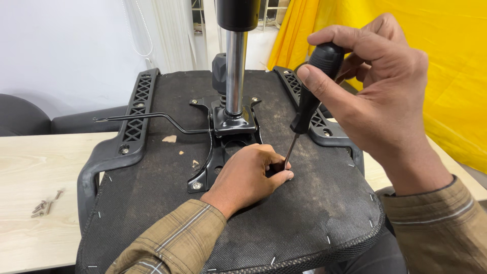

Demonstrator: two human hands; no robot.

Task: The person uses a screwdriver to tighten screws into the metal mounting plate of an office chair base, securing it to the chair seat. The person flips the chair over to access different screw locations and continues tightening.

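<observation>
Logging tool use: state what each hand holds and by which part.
Right hand holds a black-handled screwdriver, grip around the top of its handle. Left hand pinches near the screwdriver's tip on the upturned chair seat; anything pinched is hidden.

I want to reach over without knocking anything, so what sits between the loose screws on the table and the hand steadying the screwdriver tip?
In the head view, between the loose screws and the left hand lie the black armrest bracket and bare fabric of the seat underside.

place: workshop | cues: upturned chair seat (167,203) on wooden table (30,167), loose screws (45,203) (yellow tarp (406,30) behind)
</observation>
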